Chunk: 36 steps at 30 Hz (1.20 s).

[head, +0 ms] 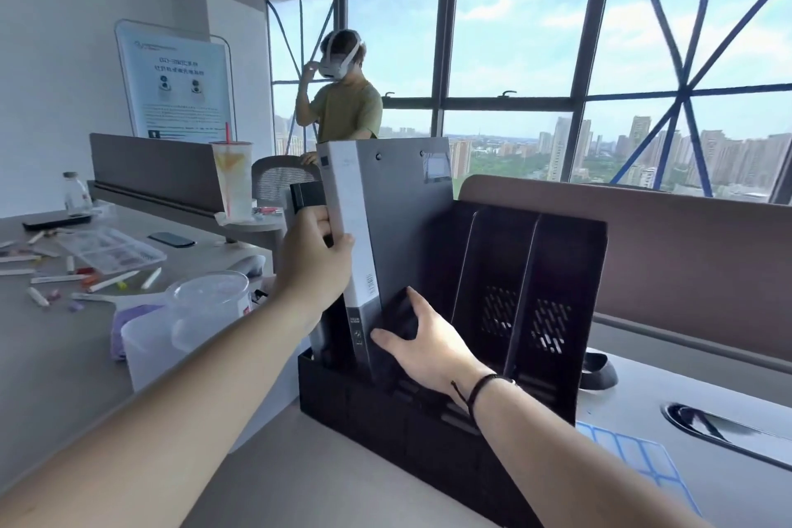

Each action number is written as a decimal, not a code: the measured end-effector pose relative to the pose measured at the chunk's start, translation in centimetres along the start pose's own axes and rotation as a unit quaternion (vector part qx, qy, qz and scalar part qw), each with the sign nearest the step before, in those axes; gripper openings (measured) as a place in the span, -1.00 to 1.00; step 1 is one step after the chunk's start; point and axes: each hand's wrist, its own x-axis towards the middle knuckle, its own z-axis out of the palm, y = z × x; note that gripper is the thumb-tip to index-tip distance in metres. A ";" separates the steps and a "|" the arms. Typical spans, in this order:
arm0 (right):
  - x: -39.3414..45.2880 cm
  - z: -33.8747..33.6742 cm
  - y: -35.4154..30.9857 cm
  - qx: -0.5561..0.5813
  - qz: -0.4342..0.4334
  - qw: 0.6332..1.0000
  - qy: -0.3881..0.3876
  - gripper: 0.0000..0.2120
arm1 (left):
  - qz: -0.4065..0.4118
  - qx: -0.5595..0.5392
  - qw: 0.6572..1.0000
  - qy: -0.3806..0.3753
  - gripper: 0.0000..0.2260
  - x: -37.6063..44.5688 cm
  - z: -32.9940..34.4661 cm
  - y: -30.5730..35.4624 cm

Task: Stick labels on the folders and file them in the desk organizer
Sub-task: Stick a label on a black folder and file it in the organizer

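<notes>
A grey box folder (pixel 398 223) with a white spine stands upright, its lower end down inside the leftmost slot of the black desk organizer (pixel 523 304). My left hand (pixel 310 257) grips the folder's spine about halfway up. My right hand (pixel 422 339) rests with spread fingers on the low divider of the organizer just right of the folder. A dark folder (pixel 306 195) stands behind my left hand, mostly hidden. A sheet of blue-edged labels (pixel 634 457) lies on the desk to the right of the organizer.
Clear plastic containers (pixel 201 313) stand left of the organizer. Pens and markers (pixel 64 279) and a clear tray (pixel 111 249) are scattered far left. A drink cup (pixel 231 180) sits on a partition ledge. A person wearing a headset (pixel 343 99) stands by the window.
</notes>
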 end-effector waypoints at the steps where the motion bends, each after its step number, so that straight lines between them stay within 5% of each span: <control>1: 0.1 0.1 0.1 -0.007 0.003 1.000 -0.004 -0.22 | -0.002 0.000 1.000 -0.002 -0.77 -0.2 0.0 -0.1; 9: 0.5 0.8 0.4 -0.082 0.018 0.996 -0.006 -0.20 | -0.014 0.015 1.000 -0.016 -0.79 -1.9 0.3 -0.7; 14: 0.3 1.2 0.9 -0.125 0.032 0.992 -0.014 -0.44 | -0.019 0.042 0.998 -0.034 -0.75 -3.7 0.6 -1.8; 22: -1.0 0.4 0.8 -0.150 0.014 0.988 -0.047 -0.39 | -0.018 0.059 0.997 -0.054 -0.66 -4.7 0.3 -1.2; 28: -4.3 -2.1 1.5 -0.115 -0.042 0.991 -0.056 -0.36 | 0.065 0.134 0.988 -0.042 -0.28 -6.6 0.8 0.7; 36: -11.0 -8.6 5.0 -0.118 -0.028 0.992 -0.017 -0.59 | 0.180 0.312 0.932 -0.026 -0.27 -10.5 1.9 3.4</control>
